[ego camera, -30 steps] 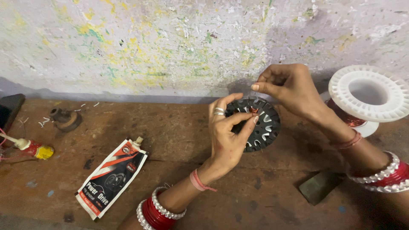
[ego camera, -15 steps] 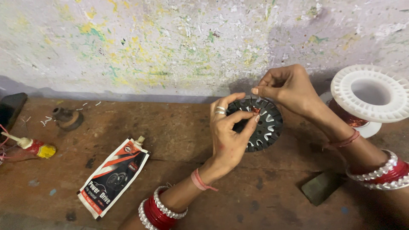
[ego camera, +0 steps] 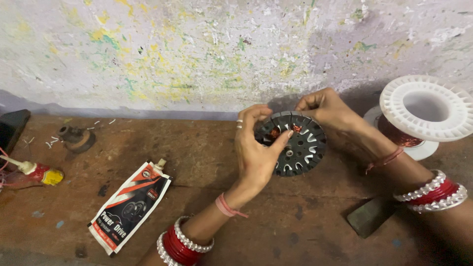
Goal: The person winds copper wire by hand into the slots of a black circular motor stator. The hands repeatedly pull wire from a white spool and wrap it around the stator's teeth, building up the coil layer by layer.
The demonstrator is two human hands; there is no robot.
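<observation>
Hands shifted slightly, slotted disc (ego camera: 300, 148) gripped between left hand (ego camera: 256, 150), right hand (ego camera: 327, 108)

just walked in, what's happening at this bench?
A person holds a dark slotted disc upright over a worn wooden bench. The left hand grips its near side; the right hand pinches at its top edge, by some copper wire coils wound in the slots. A white spool of copper wire stands to the right; a squeeze pouch lies to the left.
</observation>
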